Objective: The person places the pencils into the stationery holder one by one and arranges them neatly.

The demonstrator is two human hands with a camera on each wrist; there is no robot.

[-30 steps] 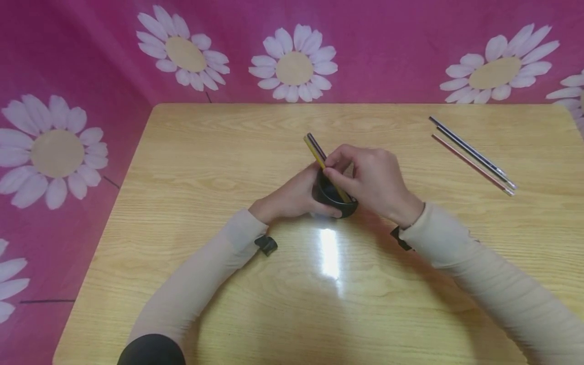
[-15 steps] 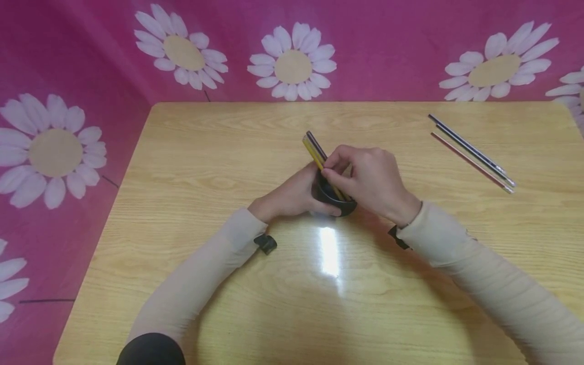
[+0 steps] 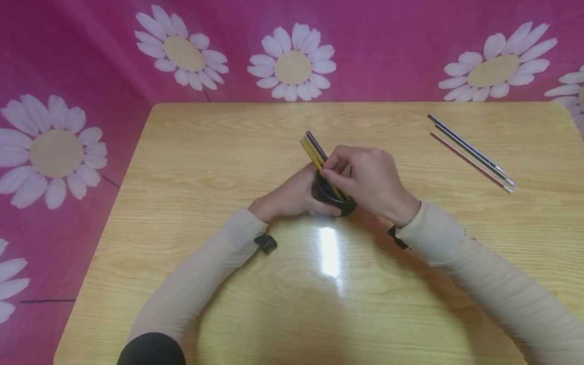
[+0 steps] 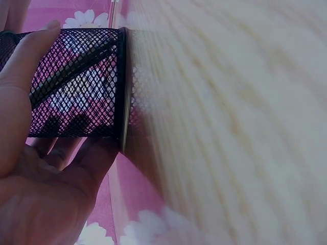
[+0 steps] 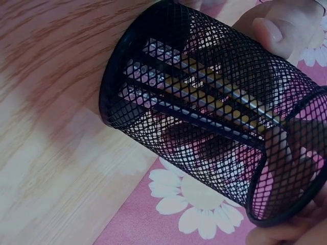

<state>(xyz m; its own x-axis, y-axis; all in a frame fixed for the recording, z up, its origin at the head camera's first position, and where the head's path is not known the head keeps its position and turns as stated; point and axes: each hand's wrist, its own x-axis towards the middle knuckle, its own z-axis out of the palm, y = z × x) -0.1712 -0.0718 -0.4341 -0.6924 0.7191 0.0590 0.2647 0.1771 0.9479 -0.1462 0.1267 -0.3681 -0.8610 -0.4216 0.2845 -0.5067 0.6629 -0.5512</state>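
A black mesh pencil cup stands near the middle of the table, and my left hand grips it around its side. Yellow pencils and a dark pencil lean in it, their upper ends above the rim towards the far left. Between thumb and forefinger at the rim, my right hand pinches the pencils; how many are in its grip I cannot tell. Through the mesh in the right wrist view, the lower ends of the pencils lie side by side close to the cup's base.
Two dark pencils and a red pencil lie slanted together at the back right of the wooden table. Behind the table's far edge hangs a pink cloth with white flowers.
The yellow pencils' upper ends have shifted slightly left, fanning apart from the dark one, so a second yellow pencil shows. My right hand has edged left; the left hand and cup stay put.
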